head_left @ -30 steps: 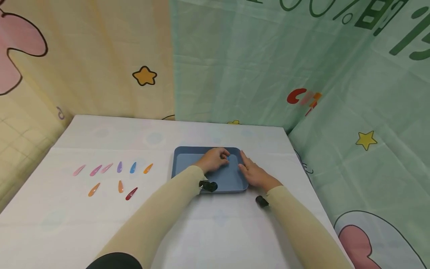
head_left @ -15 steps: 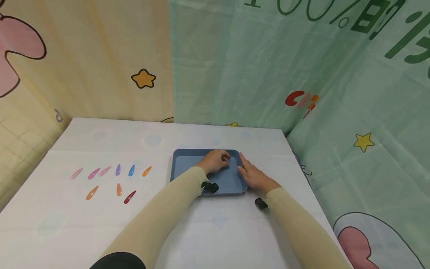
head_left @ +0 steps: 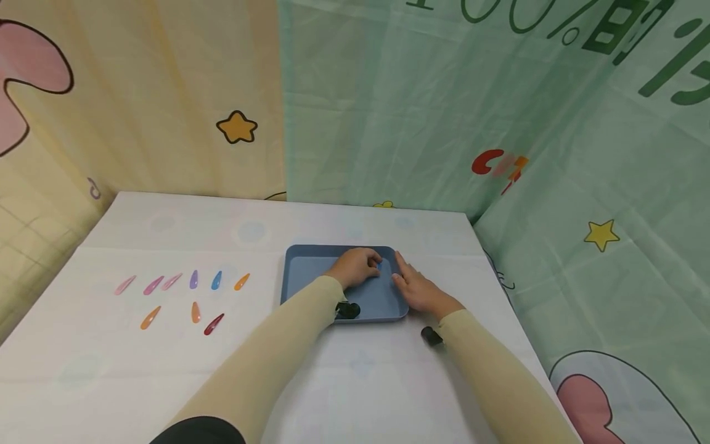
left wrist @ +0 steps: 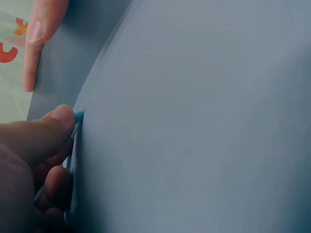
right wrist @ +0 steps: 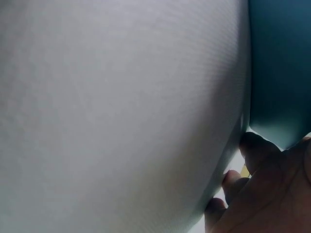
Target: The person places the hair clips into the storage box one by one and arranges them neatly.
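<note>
My left hand is over the right half of a blue-grey tray. Its thumb and finger pinch a small blue hair clip, of which only the tip shows in the left wrist view, close to the tray floor. My right hand rests along the tray's right rim with its fingers extended. In the right wrist view, the fingers of that hand lie against the outer wall of the tray.
Left of the tray, several snap hair clips lie in two rows on the white tablecloth: pink, purple, a blue one and an orange one behind, orange and a dark red one in front. Printed curtains hang behind.
Both hands keep nearly the same place at the tray. The left hand has shifted very slightly to the right; the head view has tilted a little.
</note>
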`<act>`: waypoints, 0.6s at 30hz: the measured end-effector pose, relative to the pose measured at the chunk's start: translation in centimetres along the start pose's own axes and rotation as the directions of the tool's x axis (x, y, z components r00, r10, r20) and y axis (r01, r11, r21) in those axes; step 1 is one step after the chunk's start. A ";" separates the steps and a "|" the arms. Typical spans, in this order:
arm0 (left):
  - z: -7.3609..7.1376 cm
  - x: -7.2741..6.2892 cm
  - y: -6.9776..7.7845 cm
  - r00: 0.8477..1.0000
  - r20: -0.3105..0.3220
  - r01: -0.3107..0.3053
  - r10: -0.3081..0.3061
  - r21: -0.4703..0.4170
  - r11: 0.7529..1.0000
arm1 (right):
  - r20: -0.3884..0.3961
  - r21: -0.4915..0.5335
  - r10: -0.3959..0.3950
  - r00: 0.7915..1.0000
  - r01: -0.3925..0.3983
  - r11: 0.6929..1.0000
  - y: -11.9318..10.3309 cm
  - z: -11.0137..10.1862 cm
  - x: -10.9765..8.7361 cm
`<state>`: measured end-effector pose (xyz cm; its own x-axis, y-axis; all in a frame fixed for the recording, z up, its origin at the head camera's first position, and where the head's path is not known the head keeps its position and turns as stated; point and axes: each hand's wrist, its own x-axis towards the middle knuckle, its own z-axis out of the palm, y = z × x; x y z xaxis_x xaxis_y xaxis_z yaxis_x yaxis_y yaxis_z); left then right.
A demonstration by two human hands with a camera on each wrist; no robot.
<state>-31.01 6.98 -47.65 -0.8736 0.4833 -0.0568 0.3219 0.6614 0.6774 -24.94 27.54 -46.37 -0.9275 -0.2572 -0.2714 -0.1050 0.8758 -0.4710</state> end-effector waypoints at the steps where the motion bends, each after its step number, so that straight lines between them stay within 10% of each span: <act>1: 0.1 0.0 0.0 1.000 -0.003 -0.002 0.002 0.002 1.000 | -0.001 0.002 -0.001 1.000 0.001 1.000 0.0 0.0 0.0; 18: 1.1 0.2 -0.6 0.999 -0.029 -0.013 0.016 0.095 0.995 | 0.008 -0.016 0.013 1.000 -0.013 1.000 -0.5 -0.1 -0.2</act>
<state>-31.02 7.30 -48.90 -0.8784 0.4773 -0.0247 0.3668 0.7064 0.6054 -24.70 27.20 -45.98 -0.9260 -0.2490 -0.2838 -0.0989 0.8854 -0.4542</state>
